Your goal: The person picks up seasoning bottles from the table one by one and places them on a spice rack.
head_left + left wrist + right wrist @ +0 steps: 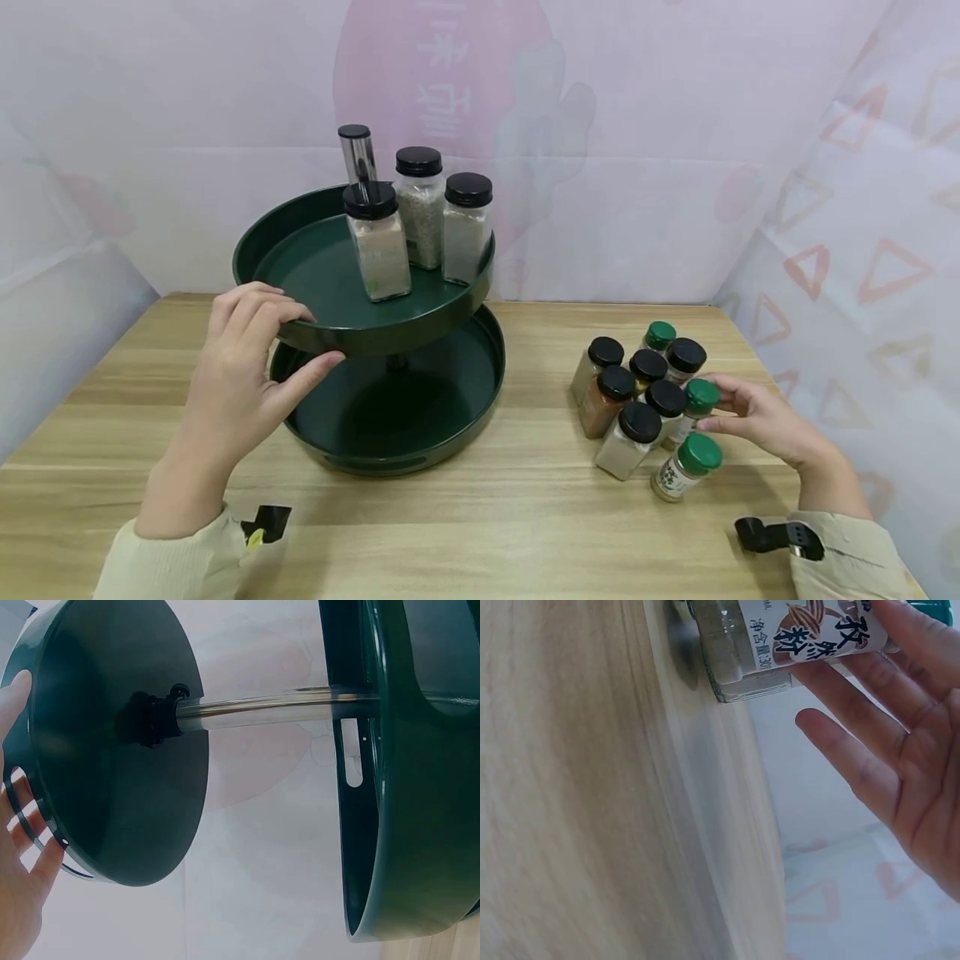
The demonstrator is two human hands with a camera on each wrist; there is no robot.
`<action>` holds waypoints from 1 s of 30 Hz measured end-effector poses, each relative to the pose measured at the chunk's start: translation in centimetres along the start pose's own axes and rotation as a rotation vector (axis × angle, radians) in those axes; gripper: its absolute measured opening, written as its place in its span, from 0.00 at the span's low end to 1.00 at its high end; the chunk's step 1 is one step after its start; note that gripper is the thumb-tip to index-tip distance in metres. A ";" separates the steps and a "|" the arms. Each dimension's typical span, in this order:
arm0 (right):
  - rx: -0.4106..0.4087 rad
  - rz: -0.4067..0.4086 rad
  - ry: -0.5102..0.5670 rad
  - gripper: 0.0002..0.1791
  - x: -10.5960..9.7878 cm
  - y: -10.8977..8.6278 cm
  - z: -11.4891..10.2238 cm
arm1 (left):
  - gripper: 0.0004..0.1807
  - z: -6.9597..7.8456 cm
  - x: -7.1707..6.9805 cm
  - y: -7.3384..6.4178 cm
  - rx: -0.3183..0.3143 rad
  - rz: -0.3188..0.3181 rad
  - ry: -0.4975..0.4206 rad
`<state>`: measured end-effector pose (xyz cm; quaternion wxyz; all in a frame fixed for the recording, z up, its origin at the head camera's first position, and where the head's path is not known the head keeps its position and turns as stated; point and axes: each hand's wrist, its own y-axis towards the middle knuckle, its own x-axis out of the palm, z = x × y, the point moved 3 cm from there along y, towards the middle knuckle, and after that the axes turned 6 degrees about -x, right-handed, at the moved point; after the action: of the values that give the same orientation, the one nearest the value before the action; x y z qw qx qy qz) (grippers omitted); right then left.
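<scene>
My left hand (243, 371) grips the near-left rim of the upper tray (311, 258) of a dark green two-tier rack, fingers over the edge and thumb below. In the left wrist view, fingers (22, 806) show through a slot in the rim. On the right, my right hand (772, 421) holds a green-capped spice jar (702, 395) between thumb and fingers, at the edge of a cluster of jars. The right wrist view shows this glass jar (735, 645) with a printed label, the thumb near its cap.
On the upper tray stand several black-capped jars (381, 254) and a metal post (358, 154). The lower tray (390, 408) sits on the wooden table (525, 517). Black-capped jars (626, 442) and another green-capped jar (686, 467) crowd around the right hand.
</scene>
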<state>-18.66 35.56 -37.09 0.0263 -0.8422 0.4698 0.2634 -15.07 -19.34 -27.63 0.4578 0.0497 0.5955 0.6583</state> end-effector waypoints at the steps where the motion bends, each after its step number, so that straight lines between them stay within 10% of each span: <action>1: -0.003 0.007 0.005 0.24 0.0 0.0 -0.1 | 0.38 0.0 0.0 0.0 0.000 0.000 -0.001; 30: -0.101 0.179 0.074 0.28 -0.8 0.0 -1.7 | 0.39 0.0 0.1 0.0 -0.008 0.004 -0.008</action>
<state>-18.29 35.69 -35.31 -0.0572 -0.8062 0.5299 0.2568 -15.13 -19.23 -27.64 0.4588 0.0516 0.5910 0.6615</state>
